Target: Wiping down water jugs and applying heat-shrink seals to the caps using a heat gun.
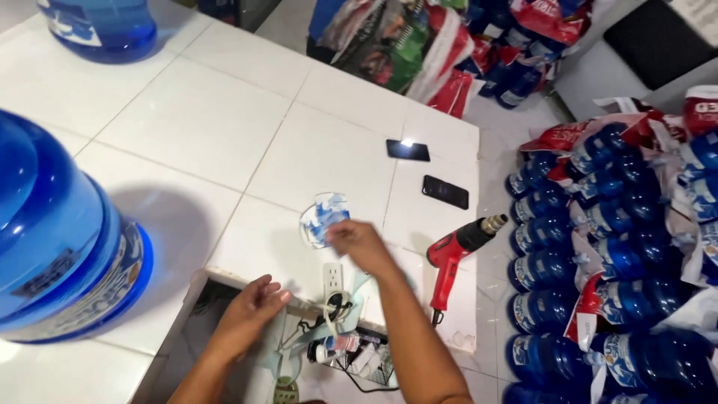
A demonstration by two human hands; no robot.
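My right hand (pixel 357 241) holds a small round blue-and-white plastic piece (pixel 323 218) just above the white tiled counter (pixel 224 127). My left hand (pixel 253 308) is lower, fingers curled at the edge of a rectangular opening in the counter, touching a thin pale strip (pixel 299 305); whether it grips the strip I cannot tell. A white power outlet (pixel 333 277) sits between the two hands. Below it lie black cables and small items (pixel 351 352).
A large blue water jug (pixel 60 239) stands at left, another (pixel 101 26) at the far back. A red heat gun (pixel 458 251) and two dark phones (pixel 407 150) (pixel 445 191) lie on the counter at right. Several stacked blue bottles (pixel 621 247) fill the right side.
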